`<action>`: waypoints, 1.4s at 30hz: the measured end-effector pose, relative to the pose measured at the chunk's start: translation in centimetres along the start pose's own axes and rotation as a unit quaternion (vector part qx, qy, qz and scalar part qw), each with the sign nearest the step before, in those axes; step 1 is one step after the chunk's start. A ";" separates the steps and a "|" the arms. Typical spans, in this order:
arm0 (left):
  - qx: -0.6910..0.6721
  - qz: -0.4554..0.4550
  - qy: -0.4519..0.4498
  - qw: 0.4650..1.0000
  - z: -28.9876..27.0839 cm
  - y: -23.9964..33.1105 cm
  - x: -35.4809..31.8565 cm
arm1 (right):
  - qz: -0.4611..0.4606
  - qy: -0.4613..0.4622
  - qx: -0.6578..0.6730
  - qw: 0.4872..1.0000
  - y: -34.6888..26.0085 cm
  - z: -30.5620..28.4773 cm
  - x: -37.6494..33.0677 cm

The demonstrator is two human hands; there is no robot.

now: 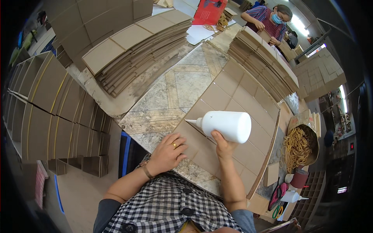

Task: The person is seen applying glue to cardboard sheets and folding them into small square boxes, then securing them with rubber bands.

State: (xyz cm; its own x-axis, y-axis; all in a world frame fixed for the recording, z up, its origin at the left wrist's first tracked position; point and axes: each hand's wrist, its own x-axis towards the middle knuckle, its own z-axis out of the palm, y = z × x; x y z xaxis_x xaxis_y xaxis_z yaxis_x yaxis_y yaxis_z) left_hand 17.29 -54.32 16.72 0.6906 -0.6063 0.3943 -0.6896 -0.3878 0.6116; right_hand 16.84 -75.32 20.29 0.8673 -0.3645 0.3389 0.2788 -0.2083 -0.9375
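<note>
My right hand (224,146) is wrapped round a white squeeze bottle (229,125). The bottle lies tilted nearly level, its narrow nozzle pointing left over a large brown board (217,97) scored into a grid. Fingers stretched out, my left hand (168,152) rests at the board's left edge, near the nozzle, and holds nothing. Under the board is a worn, patterned tabletop (190,87). Whether a drop hangs at the nozzle tip is too small to tell.
Stacks of brown boards (143,48) (264,58) stand at the far left and far right. Divided brown boxes (58,108) are piled left. A tub of rubber bands (299,145), scissors (278,211) and a second white bottle (290,197) lie right. A masked person (272,23) works beyond.
</note>
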 end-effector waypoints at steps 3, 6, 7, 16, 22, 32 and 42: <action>-0.001 0.000 0.006 1.000 0.0 0.0 0.0 | 0.014 -0.013 0.015 1.000 -0.3 0.6 0.2; -0.003 0.002 0.009 1.000 0.1 -0.1 0.0 | 0.005 -0.024 0.017 1.000 0.1 0.6 0.3; -0.002 0.001 0.006 1.000 0.1 -0.1 0.0 | 0.013 -0.036 0.006 0.999 0.2 0.4 0.2; 0.011 0.000 0.005 1.000 0.5 0.0 0.0 | 0.136 -0.030 0.038 0.990 -1.0 -7.9 -3.1; 0.028 -0.002 0.000 1.000 0.6 0.4 0.3 | 0.050 0.073 0.017 0.996 0.2 -18.5 -7.2; 0.049 -0.008 -0.006 0.999 1.1 0.7 0.5 | 0.004 0.206 0.035 0.978 -0.7 -30.8 -13.2; 0.051 -0.008 -0.008 0.999 1.6 1.0 0.5 | 0.103 0.225 -0.093 0.964 -5.7 -35.0 -12.9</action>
State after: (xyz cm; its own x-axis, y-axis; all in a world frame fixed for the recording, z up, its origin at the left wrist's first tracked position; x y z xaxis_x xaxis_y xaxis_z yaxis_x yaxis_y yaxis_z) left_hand 16.64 -56.12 16.46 0.6989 -0.6100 0.3734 -0.6974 -0.4657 0.5447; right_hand -10.39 -101.14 24.05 0.6172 -0.7642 0.1873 0.0049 -0.2343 -0.9722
